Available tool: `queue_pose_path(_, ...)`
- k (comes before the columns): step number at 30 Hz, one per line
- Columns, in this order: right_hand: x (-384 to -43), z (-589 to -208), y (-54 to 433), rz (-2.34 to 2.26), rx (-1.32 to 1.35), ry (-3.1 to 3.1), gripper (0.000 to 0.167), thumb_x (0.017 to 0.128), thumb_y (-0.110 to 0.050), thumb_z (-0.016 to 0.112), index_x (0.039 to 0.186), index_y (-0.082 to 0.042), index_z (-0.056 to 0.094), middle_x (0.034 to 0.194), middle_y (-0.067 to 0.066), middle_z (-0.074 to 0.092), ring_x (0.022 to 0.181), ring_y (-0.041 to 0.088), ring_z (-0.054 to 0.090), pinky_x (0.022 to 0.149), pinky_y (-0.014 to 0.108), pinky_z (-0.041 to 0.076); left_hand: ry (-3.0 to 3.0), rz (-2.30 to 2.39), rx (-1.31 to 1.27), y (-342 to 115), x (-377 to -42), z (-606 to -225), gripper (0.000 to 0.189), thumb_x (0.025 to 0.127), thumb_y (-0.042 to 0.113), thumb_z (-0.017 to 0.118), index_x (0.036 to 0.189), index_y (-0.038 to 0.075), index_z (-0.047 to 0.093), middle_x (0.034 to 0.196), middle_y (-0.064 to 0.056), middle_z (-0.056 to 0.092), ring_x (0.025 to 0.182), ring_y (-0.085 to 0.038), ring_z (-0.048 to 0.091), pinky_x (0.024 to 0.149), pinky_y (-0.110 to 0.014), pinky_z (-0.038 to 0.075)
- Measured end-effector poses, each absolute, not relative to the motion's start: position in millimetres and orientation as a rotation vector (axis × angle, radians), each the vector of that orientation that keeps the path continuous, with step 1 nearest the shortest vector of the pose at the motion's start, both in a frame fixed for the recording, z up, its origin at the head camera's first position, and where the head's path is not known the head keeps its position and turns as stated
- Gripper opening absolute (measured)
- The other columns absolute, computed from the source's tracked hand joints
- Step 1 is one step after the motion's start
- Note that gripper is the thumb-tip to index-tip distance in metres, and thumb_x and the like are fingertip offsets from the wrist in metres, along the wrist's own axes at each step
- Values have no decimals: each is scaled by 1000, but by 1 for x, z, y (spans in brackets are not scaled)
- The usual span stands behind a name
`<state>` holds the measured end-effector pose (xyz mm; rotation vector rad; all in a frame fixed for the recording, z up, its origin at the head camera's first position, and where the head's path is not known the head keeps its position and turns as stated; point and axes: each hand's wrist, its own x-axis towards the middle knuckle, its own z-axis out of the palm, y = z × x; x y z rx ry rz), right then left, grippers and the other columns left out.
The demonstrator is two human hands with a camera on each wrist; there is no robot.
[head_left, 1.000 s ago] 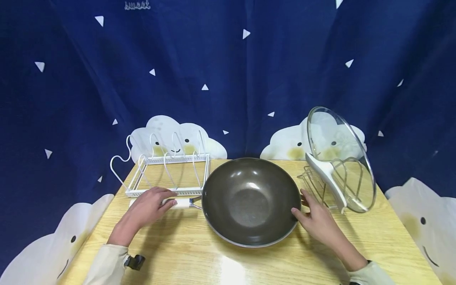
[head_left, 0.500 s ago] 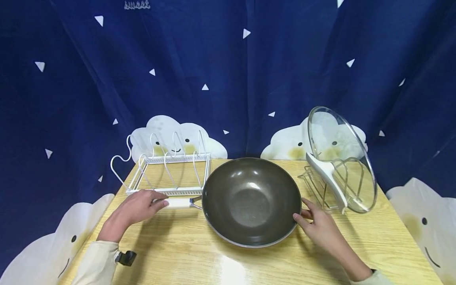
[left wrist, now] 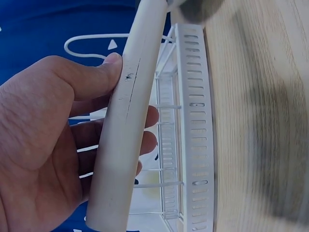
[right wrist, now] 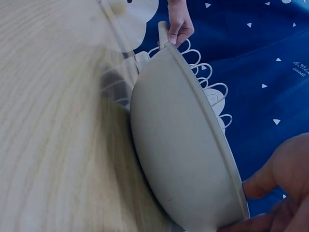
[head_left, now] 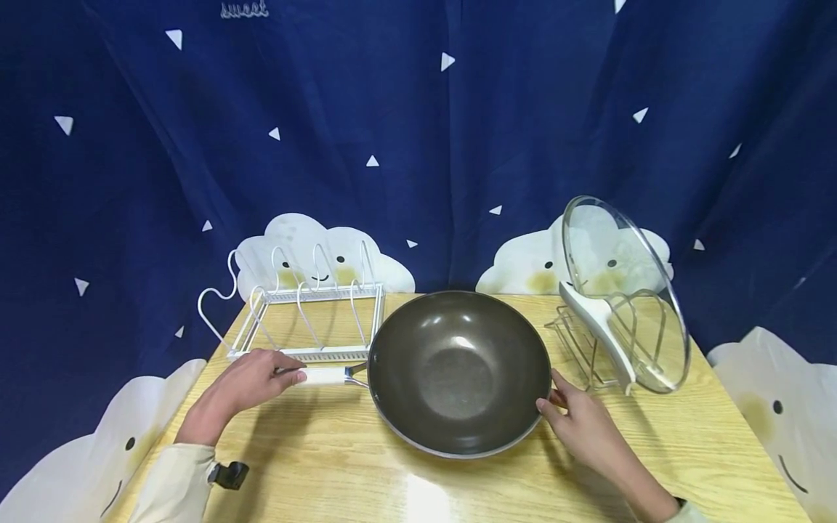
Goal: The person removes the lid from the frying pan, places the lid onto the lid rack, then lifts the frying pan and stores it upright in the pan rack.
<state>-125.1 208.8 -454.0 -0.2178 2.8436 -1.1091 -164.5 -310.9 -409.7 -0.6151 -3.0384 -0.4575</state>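
A wok (head_left: 460,378), dark inside and cream outside, sits level over the middle of the wooden table. Its cream handle (head_left: 325,375) points left. The left hand (head_left: 251,381) holds this handle near its end; in the left wrist view the thumb lies on one side of the handle (left wrist: 128,116) and the fingertips curl round the other. At the opposite side the right hand (head_left: 585,421) pinches the rim, thumb at the edge and fingers partly hidden underneath. The right wrist view shows the wok's pale outer wall (right wrist: 174,135) close over the tabletop.
A white rack (head_left: 307,354) with wavy wire dividers stands behind the handle, at the back left. On the right, a glass lid (head_left: 676,312) with a white handle (head_left: 598,316) leans upright in a metal wire rack (head_left: 591,370). A blue curtain (head_left: 418,145) hangs behind the table (head_left: 366,465).
The left hand has slid left along the handle towards its end. The right hand has shifted slightly down the rim. The wok has stayed nearly in place.
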Motion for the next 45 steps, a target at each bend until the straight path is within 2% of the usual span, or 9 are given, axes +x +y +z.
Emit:
queue_pose_path(15,-162,-460,213,-1136,-272,2880,60,107,-16,50,153,15,26,142,37,49,126,49,56,104,58,46,-3023,-645,-570,-302,-148,-412,16,95,31,72,98,19,82,76,15,64,68,-2,50,62,-27,43)
queue_pose_path(17,-166,-460,214,-1123,-261,2892,60,107,-18,50,153,14,27,137,35,55,113,45,65,98,56,51,-3026,-687,-537,-300,-145,-413,16,95,32,73,99,19,82,78,15,66,70,-1,52,63,-26,45)
queue_pose_path(19,-171,-460,214,-1112,-248,2895,60,107,-18,50,153,13,27,119,31,66,86,35,68,83,49,54,-3033,-718,-506,-298,-142,-414,17,95,33,72,99,20,82,80,14,67,71,-1,53,64,-26,46)
queue_pose_path(21,-175,-461,214,-1116,-236,2889,59,107,-16,50,153,13,28,102,23,68,68,23,57,70,41,48,-3043,-742,-479,-297,-140,-414,15,95,34,72,96,22,82,78,14,65,71,-2,53,63,-26,46)
queue_pose_path(23,-179,-461,214,-1115,-240,2892,58,107,-15,50,152,14,28,98,21,67,64,16,49,66,36,44,-3051,-758,-469,-295,-138,-412,13,95,34,72,95,24,81,75,14,63,68,-2,51,61,-26,44)
queue_pose_path(32,-200,-460,213,-1174,-211,2864,55,107,-10,44,153,14,28,127,36,61,75,21,58,66,35,46,-3102,-812,-504,-290,-137,-407,17,92,36,75,96,21,82,83,14,72,73,-3,57,64,-26,47)
queue_pose_path(38,-213,-457,210,-1225,-149,2817,53,107,-8,41,154,12,27,122,35,62,63,19,54,56,32,44,-3118,-866,-566,-287,-135,-406,21,92,35,76,98,17,82,91,9,76,82,-4,64,72,-29,52)
queue_pose_path(41,-219,-457,209,-1216,-127,2839,51,107,-8,41,153,11,30,125,36,61,73,23,61,61,33,46,-3134,-882,-539,-283,-134,-406,21,91,36,76,99,16,82,90,8,76,79,-5,63,70,-28,51)
queue_pose_path(45,-230,-458,206,-1204,-106,2891,49,107,-9,40,152,11,35,131,37,58,101,38,65,74,40,52,-3150,-945,-481,-278,-131,-405,20,90,34,77,98,16,82,88,7,74,74,-7,60,66,-27,49)
